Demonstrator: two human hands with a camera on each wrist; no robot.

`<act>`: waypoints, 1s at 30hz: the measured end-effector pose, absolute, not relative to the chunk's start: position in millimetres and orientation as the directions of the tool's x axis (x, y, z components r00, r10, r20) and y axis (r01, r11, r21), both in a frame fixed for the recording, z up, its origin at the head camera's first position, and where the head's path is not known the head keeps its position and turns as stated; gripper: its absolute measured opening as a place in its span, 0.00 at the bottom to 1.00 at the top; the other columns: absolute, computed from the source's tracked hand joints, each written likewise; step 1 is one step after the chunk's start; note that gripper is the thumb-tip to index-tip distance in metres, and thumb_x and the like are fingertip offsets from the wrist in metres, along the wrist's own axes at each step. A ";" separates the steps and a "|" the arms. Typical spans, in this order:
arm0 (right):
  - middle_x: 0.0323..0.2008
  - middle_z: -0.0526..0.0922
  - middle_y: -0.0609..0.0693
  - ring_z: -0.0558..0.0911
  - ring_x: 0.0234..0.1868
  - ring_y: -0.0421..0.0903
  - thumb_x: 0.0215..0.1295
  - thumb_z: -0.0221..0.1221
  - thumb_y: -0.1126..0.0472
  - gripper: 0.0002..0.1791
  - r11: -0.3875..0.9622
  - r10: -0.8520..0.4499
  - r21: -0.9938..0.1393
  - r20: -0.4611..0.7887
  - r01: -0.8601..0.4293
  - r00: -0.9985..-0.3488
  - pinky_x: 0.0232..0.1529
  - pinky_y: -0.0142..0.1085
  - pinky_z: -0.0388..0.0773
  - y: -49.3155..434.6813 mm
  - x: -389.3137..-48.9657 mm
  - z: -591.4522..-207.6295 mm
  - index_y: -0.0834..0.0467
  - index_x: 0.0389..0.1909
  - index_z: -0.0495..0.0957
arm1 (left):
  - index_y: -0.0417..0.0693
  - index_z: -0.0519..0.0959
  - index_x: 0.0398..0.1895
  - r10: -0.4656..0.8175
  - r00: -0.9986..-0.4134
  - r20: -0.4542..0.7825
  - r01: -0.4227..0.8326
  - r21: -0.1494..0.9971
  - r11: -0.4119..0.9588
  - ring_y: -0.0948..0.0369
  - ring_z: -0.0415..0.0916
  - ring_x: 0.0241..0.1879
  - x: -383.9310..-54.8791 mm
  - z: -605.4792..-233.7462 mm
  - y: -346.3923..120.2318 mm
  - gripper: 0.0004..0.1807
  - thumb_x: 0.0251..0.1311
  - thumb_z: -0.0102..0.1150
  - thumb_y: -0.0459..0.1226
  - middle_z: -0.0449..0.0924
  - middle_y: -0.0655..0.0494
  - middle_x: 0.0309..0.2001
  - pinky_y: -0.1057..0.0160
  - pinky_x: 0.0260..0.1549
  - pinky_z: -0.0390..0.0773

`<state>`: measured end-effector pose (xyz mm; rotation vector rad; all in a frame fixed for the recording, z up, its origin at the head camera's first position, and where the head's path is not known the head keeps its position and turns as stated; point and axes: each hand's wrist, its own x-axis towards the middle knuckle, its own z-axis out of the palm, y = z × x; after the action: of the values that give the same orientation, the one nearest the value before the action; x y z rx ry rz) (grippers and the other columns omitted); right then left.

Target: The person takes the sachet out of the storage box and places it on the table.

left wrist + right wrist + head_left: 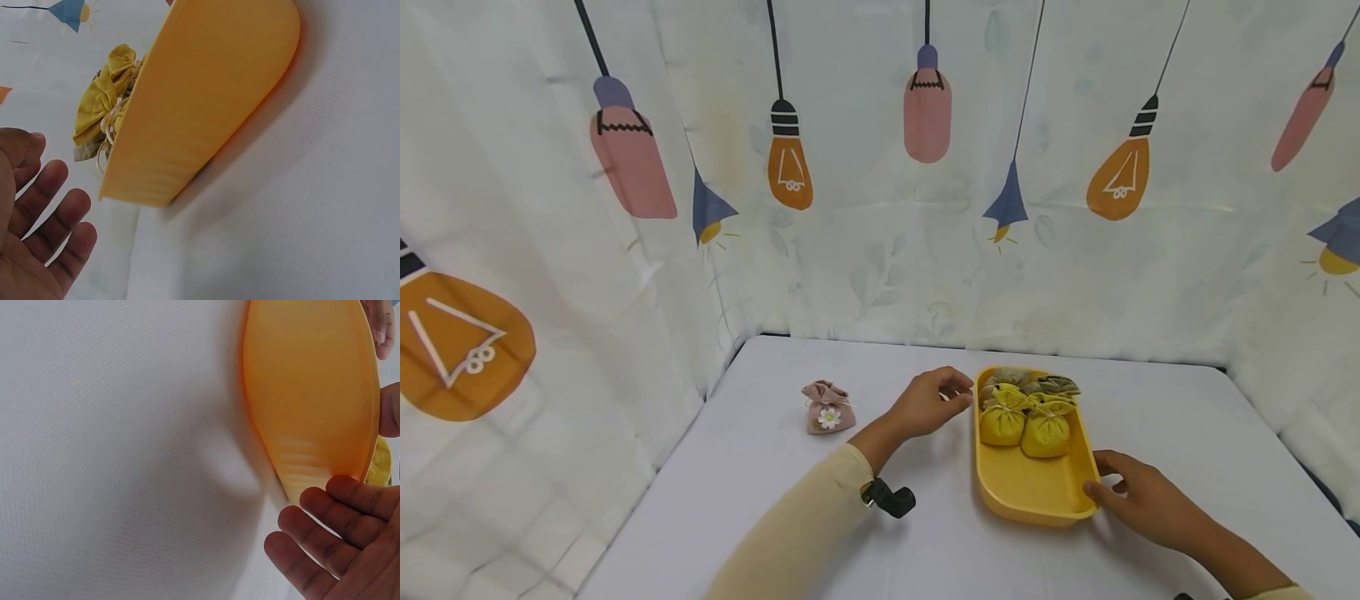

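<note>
A yellow plastic tray (1037,483) with rounded corners sits on the white table, right of centre. Two yellow drawstring pouches (1024,425) stand inside it, in front of grey-green pouches (1056,384) at its far end. My left hand (934,402) is beside the tray's far left rim, fingers loosely bent; the left wrist view shows a gap between that hand (44,212) and the tray (206,94). With the thumb over the near right rim and fingers along the outer wall, my right hand (1138,496) holds the tray.
A pink drawstring pouch (829,408) with a white flower stands on the table to the left of my left forearm. White curtains (880,275) printed with lamps hang behind and beside the table (925,533). A black strap (889,497) is round my left wrist.
</note>
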<state>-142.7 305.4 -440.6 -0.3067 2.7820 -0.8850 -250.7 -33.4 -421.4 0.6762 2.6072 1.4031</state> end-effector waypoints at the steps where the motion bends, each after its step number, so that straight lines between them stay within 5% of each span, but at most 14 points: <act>1: 0.57 0.80 0.60 0.82 0.50 0.52 0.70 0.65 0.47 0.36 0.798 -0.258 -0.588 -0.130 -0.135 -0.957 0.47 0.47 0.82 305.5 -142.6 -440.8 0.71 0.66 0.70 | 0.55 0.82 0.54 0.431 -0.895 0.115 0.333 0.814 0.475 0.68 0.78 0.43 -250.8 -421.4 -32.5 0.12 0.71 0.63 0.44 0.82 0.67 0.45 0.66 0.39 0.80; 30: 0.58 0.80 0.60 0.83 0.48 0.51 0.70 0.65 0.46 0.37 0.797 -0.249 -0.594 -0.157 -0.110 -0.956 0.46 0.47 0.82 307.3 -145.7 -442.9 0.69 0.66 0.70 | 0.52 0.81 0.54 0.454 -0.878 0.150 0.385 0.785 0.486 0.70 0.77 0.42 -258.2 -431.4 -11.8 0.13 0.71 0.63 0.44 0.82 0.67 0.43 0.68 0.40 0.78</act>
<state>-145.7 307.3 -442.9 -0.2800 2.7588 -0.8921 -258.2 -11.8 -431.4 0.7467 2.6401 1.3643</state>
